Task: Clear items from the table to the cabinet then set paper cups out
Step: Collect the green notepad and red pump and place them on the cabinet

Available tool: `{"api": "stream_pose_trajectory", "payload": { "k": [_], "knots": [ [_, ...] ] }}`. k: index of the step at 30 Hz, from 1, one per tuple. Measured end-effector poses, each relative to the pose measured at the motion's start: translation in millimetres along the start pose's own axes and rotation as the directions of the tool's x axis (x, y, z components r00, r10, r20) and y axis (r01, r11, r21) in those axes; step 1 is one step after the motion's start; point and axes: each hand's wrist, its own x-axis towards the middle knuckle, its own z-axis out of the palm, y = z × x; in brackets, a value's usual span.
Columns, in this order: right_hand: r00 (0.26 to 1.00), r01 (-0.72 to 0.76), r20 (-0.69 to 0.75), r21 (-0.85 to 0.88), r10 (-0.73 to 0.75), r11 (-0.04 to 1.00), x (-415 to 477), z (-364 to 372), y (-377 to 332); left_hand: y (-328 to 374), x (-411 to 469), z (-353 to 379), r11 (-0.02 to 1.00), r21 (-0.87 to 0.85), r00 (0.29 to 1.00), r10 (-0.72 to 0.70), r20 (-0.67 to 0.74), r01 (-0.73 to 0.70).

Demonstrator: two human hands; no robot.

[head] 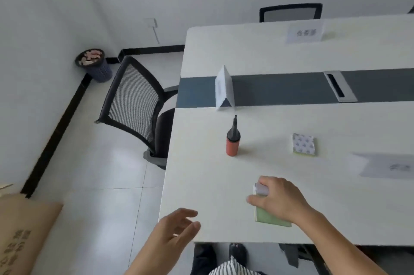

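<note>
Nearest me, my left hand (177, 227) hangs loose and empty by the white table (201, 185). My right hand (277, 200) curls round a flat green packet (268, 216) lying on it. A red pump with a black tip (232, 140) and a dotted white pad (304, 144) wait too (no cups yet): barely started, I think.

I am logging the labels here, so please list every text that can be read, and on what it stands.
Far name card: three Chinese characters, too blurred to read.
Near name card: blurred, unreadable.
Middle tent card: faint print, unreadable.
Cardboard box: Chinese print, blurred, cut off.
</note>
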Motion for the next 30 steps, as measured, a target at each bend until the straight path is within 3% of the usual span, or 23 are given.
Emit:
{"api": "stream_pose_trajectory", "payload": {
  "k": [5,12,15,20,26,30],
  "knots": [
    [0.959,-0.256,-0.105,0.08,0.264,0.963,15,-15,36,28,63,-15,0.991,0.053,0.978,0.109,0.179,-0.12],
    [0.851,-0.453,-0.228,0.136,0.473,0.881,62,-43,81,54,129,-16,0.981,0.092,0.942,0.137,0.307,-0.173],
    [0.838,-0.452,-0.29,0.107,0.463,0.886,102,-51,104,57,140,-11,0.982,0.117,0.933,0.101,0.345,-0.15],
    [0.857,-0.376,-0.359,0.053,0.37,0.925,185,-56,144,56,149,-1,0.989,0.143,0.959,-0.008,0.284,-0.035],
    [0.927,-0.31,-0.239,-0.054,0.29,0.949,224,-47,173,57,169,6,0.981,0.168,0.982,-0.118,0.146,0.093],
    [0.954,-0.265,-0.156,-0.033,0.256,0.964,216,-54,186,59,203,19,0.977,0.193,0.996,-0.092,0.011,0.088]
  ]
}}
